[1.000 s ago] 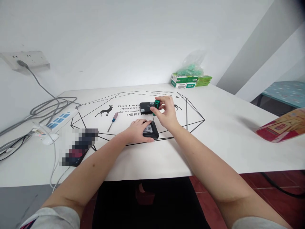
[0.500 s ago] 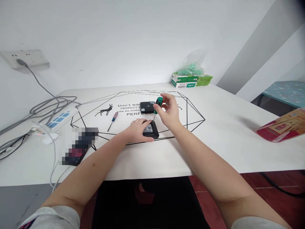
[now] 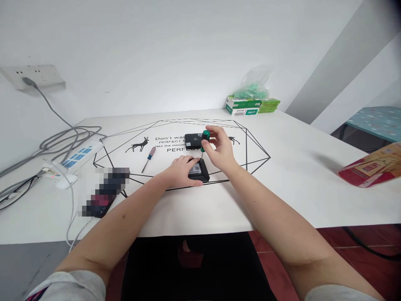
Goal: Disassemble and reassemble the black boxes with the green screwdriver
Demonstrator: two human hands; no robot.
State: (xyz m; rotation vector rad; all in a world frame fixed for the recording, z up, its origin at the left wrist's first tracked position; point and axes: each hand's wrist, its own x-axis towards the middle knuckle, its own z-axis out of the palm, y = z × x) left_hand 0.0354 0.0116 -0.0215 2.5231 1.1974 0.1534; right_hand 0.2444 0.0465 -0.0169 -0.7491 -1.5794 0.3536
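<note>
A green-and-black screwdriver [image 3: 205, 140] stands nearly upright in my right hand [image 3: 220, 147], its handle held between thumb and fingers. Its shaft points down to the far edge of a flat black drive case [image 3: 204, 170], which has a white printed label inside. My left hand [image 3: 181, 172] lies over the left part of this case and grips it against the table, fingers at the far side and thumb at the near edge. Just behind sits a second black piece, a cover-like panel [image 3: 193, 141] with a small white sticker, partly hidden by the screwdriver and my right hand.
A second screwdriver [image 3: 148, 159] lies on the left of the printed table mat. Further left are a blurred phone [image 3: 105, 196], a power strip [image 3: 82, 158] and grey cables [image 3: 59, 138]. Green boxes [image 3: 244, 104] stand at the back, a red package [image 3: 371, 167] at right.
The screwdriver's handle has tipped slightly left and more upright as my right hand turned with it. My left hand and the black case have stayed in place.
</note>
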